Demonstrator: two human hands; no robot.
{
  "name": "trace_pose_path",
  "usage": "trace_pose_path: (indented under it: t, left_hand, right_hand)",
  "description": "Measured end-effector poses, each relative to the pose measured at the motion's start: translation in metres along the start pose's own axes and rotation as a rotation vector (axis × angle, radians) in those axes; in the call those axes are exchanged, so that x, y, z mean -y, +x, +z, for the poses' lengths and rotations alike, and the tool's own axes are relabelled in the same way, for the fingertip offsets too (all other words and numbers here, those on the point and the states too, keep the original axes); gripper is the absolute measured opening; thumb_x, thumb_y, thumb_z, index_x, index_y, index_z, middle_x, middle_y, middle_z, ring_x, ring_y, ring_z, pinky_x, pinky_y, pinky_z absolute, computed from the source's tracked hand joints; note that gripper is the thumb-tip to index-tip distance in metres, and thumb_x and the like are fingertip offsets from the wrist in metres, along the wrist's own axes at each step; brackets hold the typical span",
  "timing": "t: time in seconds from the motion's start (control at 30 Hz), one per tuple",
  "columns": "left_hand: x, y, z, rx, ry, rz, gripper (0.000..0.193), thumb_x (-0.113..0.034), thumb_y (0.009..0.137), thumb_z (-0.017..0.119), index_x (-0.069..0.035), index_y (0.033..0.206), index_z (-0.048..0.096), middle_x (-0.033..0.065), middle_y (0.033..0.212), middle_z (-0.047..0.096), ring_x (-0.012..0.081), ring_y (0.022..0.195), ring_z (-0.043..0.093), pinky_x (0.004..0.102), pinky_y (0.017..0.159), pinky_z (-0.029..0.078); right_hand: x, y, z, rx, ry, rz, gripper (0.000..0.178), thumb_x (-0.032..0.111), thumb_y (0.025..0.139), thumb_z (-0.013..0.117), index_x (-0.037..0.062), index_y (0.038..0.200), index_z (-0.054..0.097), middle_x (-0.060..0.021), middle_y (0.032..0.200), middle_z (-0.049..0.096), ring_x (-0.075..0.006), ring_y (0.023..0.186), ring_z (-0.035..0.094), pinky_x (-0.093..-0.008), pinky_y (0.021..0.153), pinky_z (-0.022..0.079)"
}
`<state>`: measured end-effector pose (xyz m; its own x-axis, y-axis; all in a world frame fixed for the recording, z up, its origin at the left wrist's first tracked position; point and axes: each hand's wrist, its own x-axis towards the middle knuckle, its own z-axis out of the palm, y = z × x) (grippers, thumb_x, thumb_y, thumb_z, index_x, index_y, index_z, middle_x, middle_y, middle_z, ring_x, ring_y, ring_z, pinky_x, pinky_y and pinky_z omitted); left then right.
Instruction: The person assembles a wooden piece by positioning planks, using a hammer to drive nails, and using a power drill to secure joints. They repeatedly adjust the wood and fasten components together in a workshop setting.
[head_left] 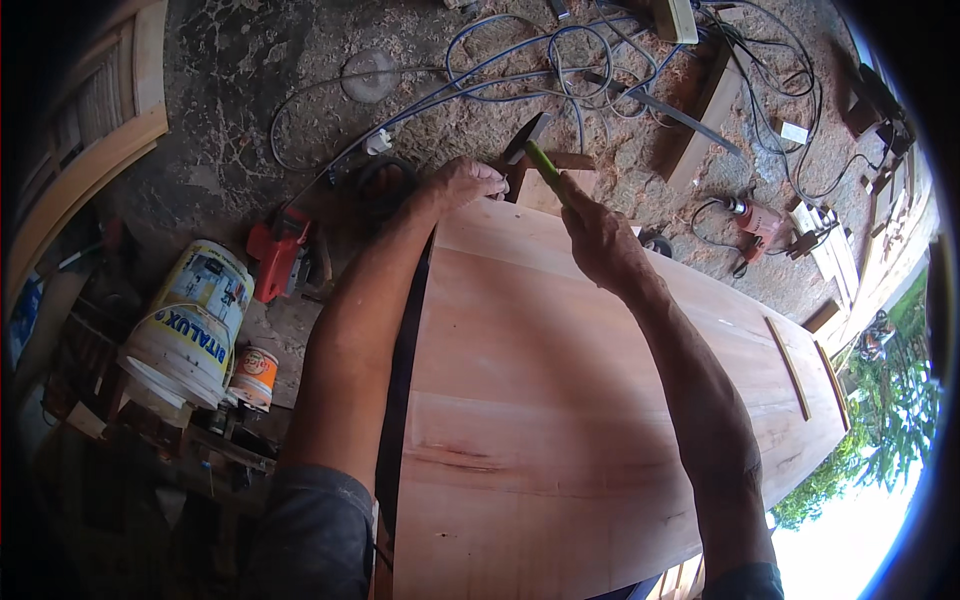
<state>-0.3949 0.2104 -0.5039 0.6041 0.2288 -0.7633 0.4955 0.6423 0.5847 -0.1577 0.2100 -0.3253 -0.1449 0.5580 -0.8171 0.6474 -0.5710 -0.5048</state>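
A large wooden panel [540, 370] with a pale reddish surface stretches out before me. My right hand [605, 240] grips a hammer by its green handle [543, 165]. Its dark metal head [527, 135] is raised just past the panel's far edge. At the panel's far left corner, my left hand [465, 187] has its fingers pinched together. Whatever is between those fingertips is too small to make out. A wooden block [545, 190] shows beyond the edge, below the hammer head.
To the left stand a white bucket [200, 310], a small orange-and-white can [254, 378] and a red power tool [280, 255]. Coiled cables [540, 65] lie on the shaving-strewn floor. A red drill [762, 225] rests at the right. Thin wood strips [788, 368] lie on the panel's far right.
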Motion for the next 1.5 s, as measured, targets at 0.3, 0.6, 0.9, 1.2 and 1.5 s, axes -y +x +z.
trace_pose_path:
  t: [0.3, 0.6, 0.9, 1.2, 1.5]
  left_hand:
    - [-0.006, -0.001, 0.001, -0.017, 0.03, -0.015, 0.026, -0.026, 0.09, 0.064, -0.001, 0.091, 0.073, 0.0036, 0.087, 0.071, 0.011, 0.085, 0.063, 0.0266, 0.081, 0.048]
    - [-0.015, 0.002, 0.006, -0.028, 0.064, -0.014, 0.025, -0.025, 0.089, 0.064, -0.001, 0.086, 0.073, 0.0053, 0.086, 0.072, 0.011, 0.085, 0.064, 0.0273, 0.08, 0.049]
    - [-0.008, -0.003, 0.002, -0.029, 0.031, -0.004, 0.025, -0.027, 0.087, 0.066, -0.003, 0.087, 0.074, 0.0054, 0.087, 0.072, 0.0119, 0.083, 0.064, 0.0281, 0.079, 0.049]
    - [0.001, -0.004, 0.002, -0.041, 0.044, 0.031, 0.026, -0.028, 0.087, 0.067, -0.003, 0.084, 0.074, 0.0069, 0.086, 0.072, 0.0124, 0.083, 0.065, 0.0288, 0.079, 0.05]
    - [-0.003, -0.001, 0.004, -0.036, 0.043, 0.018, 0.029, -0.029, 0.085, 0.068, -0.001, 0.088, 0.074, 0.0072, 0.088, 0.073, 0.0134, 0.086, 0.066, 0.0274, 0.081, 0.05]
  right_hand:
    - [-0.008, 0.004, 0.003, 0.022, -0.091, -0.018, 0.047, 0.016, 0.097, 0.046, 0.0131, 0.143, 0.04, -0.0275, 0.09, 0.065, -0.0431, 0.082, 0.064, -0.0514, 0.073, 0.049]
    - [-0.058, 0.014, 0.023, -0.142, -0.245, -0.341, 0.046, 0.025, 0.099, 0.046, 0.0218, 0.145, 0.04, -0.0141, 0.07, 0.058, -0.0201, 0.054, 0.059, -0.037, 0.051, 0.051]
    - [-0.021, 0.004, 0.004, 0.015, -0.144, -0.171, 0.047, 0.012, 0.096, 0.045, 0.0131, 0.143, 0.038, -0.0283, 0.089, 0.064, -0.045, 0.085, 0.064, -0.0491, 0.073, 0.051]
    - [0.011, 0.011, -0.01, -0.119, 0.021, 0.009, 0.048, 0.015, 0.096, 0.046, 0.0166, 0.144, 0.039, -0.0279, 0.108, 0.063, -0.0428, 0.086, 0.066, -0.0469, 0.072, 0.053]
    - [0.008, 0.019, -0.008, -0.484, 0.079, -0.058, 0.045, 0.014, 0.096, 0.045, 0.0119, 0.142, 0.041, -0.0263, 0.105, 0.065, -0.0409, 0.085, 0.067, -0.0462, 0.07, 0.055]
